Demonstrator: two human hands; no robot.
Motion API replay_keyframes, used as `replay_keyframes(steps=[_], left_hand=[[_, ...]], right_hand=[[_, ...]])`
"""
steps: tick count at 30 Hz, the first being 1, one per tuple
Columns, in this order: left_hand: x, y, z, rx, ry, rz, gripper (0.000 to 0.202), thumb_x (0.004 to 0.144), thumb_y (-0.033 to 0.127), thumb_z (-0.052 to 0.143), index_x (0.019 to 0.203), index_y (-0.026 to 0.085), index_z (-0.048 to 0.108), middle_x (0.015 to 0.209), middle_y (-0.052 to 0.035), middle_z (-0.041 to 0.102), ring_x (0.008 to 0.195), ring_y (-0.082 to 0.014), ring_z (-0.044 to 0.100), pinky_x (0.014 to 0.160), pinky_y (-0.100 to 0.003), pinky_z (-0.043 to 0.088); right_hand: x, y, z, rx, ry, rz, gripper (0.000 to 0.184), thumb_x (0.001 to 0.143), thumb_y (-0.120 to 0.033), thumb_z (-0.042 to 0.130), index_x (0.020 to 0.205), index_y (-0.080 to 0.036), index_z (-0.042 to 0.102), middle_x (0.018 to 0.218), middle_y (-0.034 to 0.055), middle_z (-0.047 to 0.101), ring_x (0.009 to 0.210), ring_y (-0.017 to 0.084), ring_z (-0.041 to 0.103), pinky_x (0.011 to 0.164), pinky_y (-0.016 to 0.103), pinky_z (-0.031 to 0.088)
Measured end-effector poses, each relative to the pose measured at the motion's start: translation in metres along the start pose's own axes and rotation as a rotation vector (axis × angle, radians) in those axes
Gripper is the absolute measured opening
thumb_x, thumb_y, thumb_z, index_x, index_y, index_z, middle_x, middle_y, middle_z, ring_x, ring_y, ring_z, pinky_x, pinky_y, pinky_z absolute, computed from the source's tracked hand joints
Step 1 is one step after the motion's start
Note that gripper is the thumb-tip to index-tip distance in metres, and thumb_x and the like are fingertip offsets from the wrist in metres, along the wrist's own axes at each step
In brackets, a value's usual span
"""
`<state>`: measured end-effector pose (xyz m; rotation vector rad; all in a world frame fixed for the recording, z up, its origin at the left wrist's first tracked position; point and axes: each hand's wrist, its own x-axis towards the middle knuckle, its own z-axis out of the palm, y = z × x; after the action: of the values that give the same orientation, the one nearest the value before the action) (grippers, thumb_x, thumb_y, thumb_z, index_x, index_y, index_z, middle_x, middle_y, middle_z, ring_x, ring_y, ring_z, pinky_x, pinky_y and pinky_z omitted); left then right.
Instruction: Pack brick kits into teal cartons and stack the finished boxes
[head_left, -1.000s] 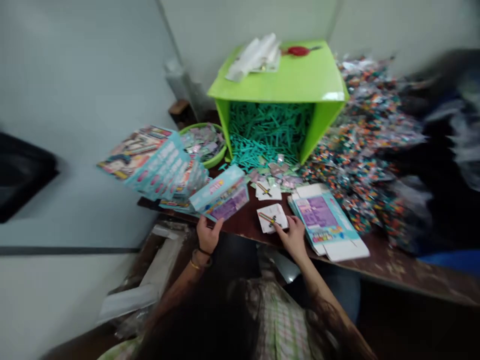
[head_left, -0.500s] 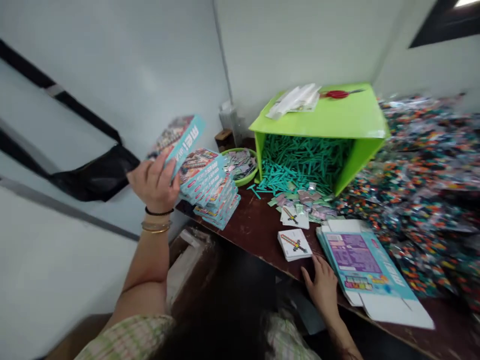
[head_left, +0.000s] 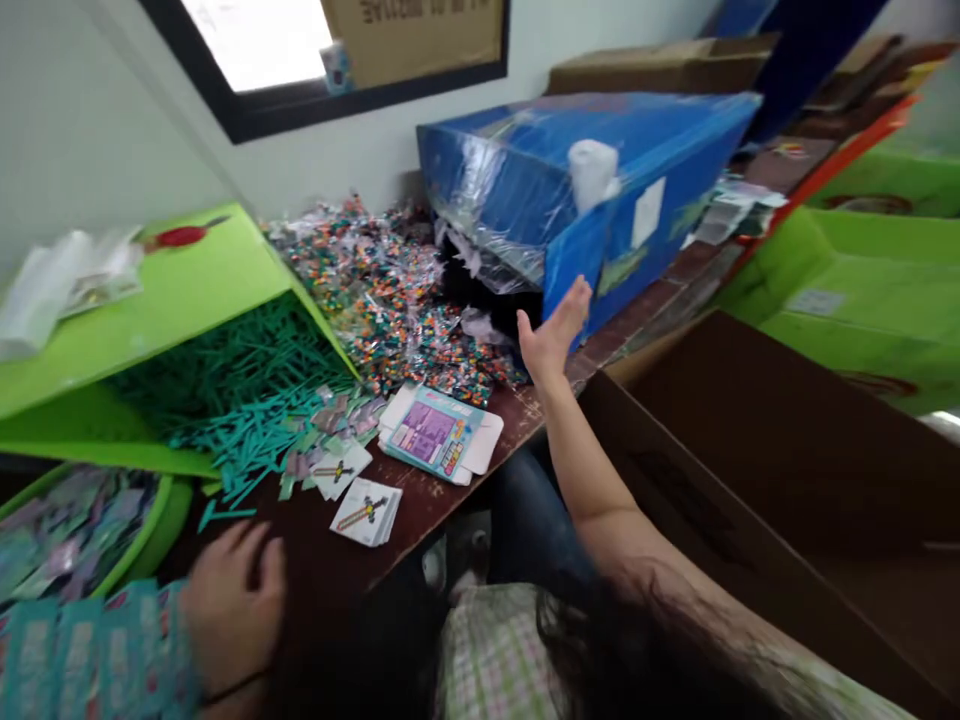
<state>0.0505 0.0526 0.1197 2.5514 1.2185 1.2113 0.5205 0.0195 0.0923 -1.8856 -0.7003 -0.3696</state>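
Note:
My right hand (head_left: 555, 330) reaches out with its fingers stretched, at the front flap of a large blue box (head_left: 645, 130) wrapped in clear film. It holds nothing; whether it touches the flap I cannot tell. My left hand (head_left: 236, 595), slightly blurred, rests beside a row of teal printed boxes (head_left: 97, 650) at the lower left, thumb and fingers apart. Between the hands lie a stack of white cards with a sword picture (head_left: 367, 512), a second group of cards (head_left: 341, 468) and flat unfolded teal cartons (head_left: 435, 430).
A heap of small bags of coloured beads (head_left: 397, 290) lies before the blue box. On its side, a green bin (head_left: 180, 330) spills teal plastic sticks (head_left: 255, 440). A green basket (head_left: 161, 525) holds small packets. Right of my arm stands a large brown carton (head_left: 750, 480).
The view has swung right. My left hand has let go of the teal box and is lower, beside the others. My right hand has moved from the cards to the blue box.

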Motion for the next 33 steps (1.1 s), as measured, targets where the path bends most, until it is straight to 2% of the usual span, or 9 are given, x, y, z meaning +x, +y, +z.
replay_keyframes(steps=[4, 7, 10, 13, 17, 21, 26, 29, 33], left_hand=[[-0.038, 0.007, 0.091, 0.176, -0.092, 0.190, 0.023, 0.093, 0.036, 0.052, 0.095, 0.028, 0.073, 0.106, -0.0103, 0.079, 0.102, -0.0353, 0.072, 0.091, -0.053, 0.054], [-0.058, 0.008, 0.138, 0.276, -0.178, 0.255, 0.032, 0.098, 0.032, 0.048, 0.108, 0.020, 0.076, 0.117, -0.0175, 0.078, 0.113, -0.0385, 0.070, 0.100, -0.057, 0.049], [-0.069, 0.004, 0.144, 0.297, -0.220, 0.284, 0.033, 0.100, 0.031, 0.049, 0.116, 0.018, 0.075, 0.123, -0.0192, 0.076, 0.119, -0.0395, 0.068, 0.109, -0.062, 0.042], [-0.070, 0.002, 0.136, 0.244, -0.218, 0.258, 0.031, 0.099, 0.029, 0.052, 0.117, 0.019, 0.075, 0.127, -0.0178, 0.075, 0.125, -0.0381, 0.065, 0.114, -0.062, 0.038], [-0.059, 0.023, 0.152, 0.102, -0.222, 0.247, 0.030, 0.098, 0.027, 0.054, 0.119, 0.023, 0.075, 0.132, -0.0153, 0.072, 0.129, -0.0347, 0.064, 0.115, -0.056, 0.042], [-0.024, 0.089, 0.210, -0.099, -0.349, 0.312, 0.033, 0.095, 0.026, 0.056, 0.124, 0.022, 0.072, 0.136, -0.0145, 0.070, 0.130, -0.0312, 0.064, 0.114, -0.052, 0.049], [0.067, 0.206, 0.295, -0.233, -0.518, 0.322, 0.070, 0.086, 0.032, 0.072, 0.150, 0.015, 0.051, 0.150, -0.0187, 0.061, 0.139, -0.0312, 0.058, 0.119, -0.049, 0.046], [0.119, 0.265, 0.321, -0.137, -0.559, 0.169, 0.081, 0.086, 0.032, 0.075, 0.156, 0.009, 0.041, 0.147, -0.0259, 0.060, 0.131, -0.0356, 0.064, 0.109, -0.047, 0.053], [0.137, 0.315, 0.326, 0.012, -0.650, 0.106, 0.041, 0.096, 0.018, 0.059, 0.137, 0.014, 0.060, 0.113, -0.0194, 0.077, 0.104, -0.0321, 0.076, 0.091, -0.041, 0.057]], right_hand=[[0.049, 0.023, 0.034, -0.028, 0.003, 0.145, 0.091, 0.090, -0.017, 0.045, 0.169, -0.010, 0.002, 0.168, 0.0261, 0.022, 0.156, 0.040, 0.025, 0.122, 0.064, 0.029], [0.052, 0.054, 0.003, -0.026, -0.001, 0.103, 0.080, 0.088, -0.013, 0.042, 0.166, -0.013, 0.024, 0.159, 0.0208, 0.044, 0.146, 0.033, 0.043, 0.118, 0.054, 0.040], [0.057, 0.104, -0.076, -0.045, -0.023, 0.137, 0.048, 0.091, -0.019, 0.044, 0.134, -0.008, 0.063, 0.122, 0.0193, 0.070, 0.114, 0.030, 0.064, 0.104, 0.046, 0.050], [0.073, 0.143, -0.143, -0.137, -0.087, 0.150, 0.020, 0.087, -0.027, 0.058, 0.090, -0.012, 0.071, 0.084, 0.0135, 0.070, 0.084, 0.026, 0.063, 0.086, 0.041, 0.051], [0.074, 0.134, -0.154, -0.161, -0.116, 0.071, 0.015, 0.086, -0.031, 0.062, 0.081, -0.018, 0.064, 0.074, 0.0094, 0.067, 0.073, 0.024, 0.060, 0.076, 0.037, 0.047], [0.056, 0.104, -0.126, -0.135, -0.089, 0.034, 0.024, 0.092, -0.039, 0.053, 0.088, -0.018, 0.065, 0.077, 0.0122, 0.071, 0.071, 0.026, 0.064, 0.073, 0.036, 0.047], [0.056, 0.108, -0.119, -0.268, -0.160, 0.012, 0.037, 0.097, -0.047, 0.048, 0.088, -0.018, 0.069, 0.076, 0.0151, 0.073, 0.069, 0.028, 0.067, 0.067, 0.034, 0.043], [0.081, 0.130, -0.142, -0.234, -0.183, -0.017, 0.036, 0.097, -0.046, 0.049, 0.080, -0.020, 0.068, 0.071, 0.0124, 0.071, 0.066, 0.026, 0.066, 0.066, 0.033, 0.043], [0.138, 0.171, -0.199, -0.109, -0.289, -0.027, 0.044, 0.091, -0.052, 0.059, 0.058, -0.023, 0.054, 0.053, 0.0037, 0.057, 0.057, 0.020, 0.057, 0.059, 0.031, 0.041]])
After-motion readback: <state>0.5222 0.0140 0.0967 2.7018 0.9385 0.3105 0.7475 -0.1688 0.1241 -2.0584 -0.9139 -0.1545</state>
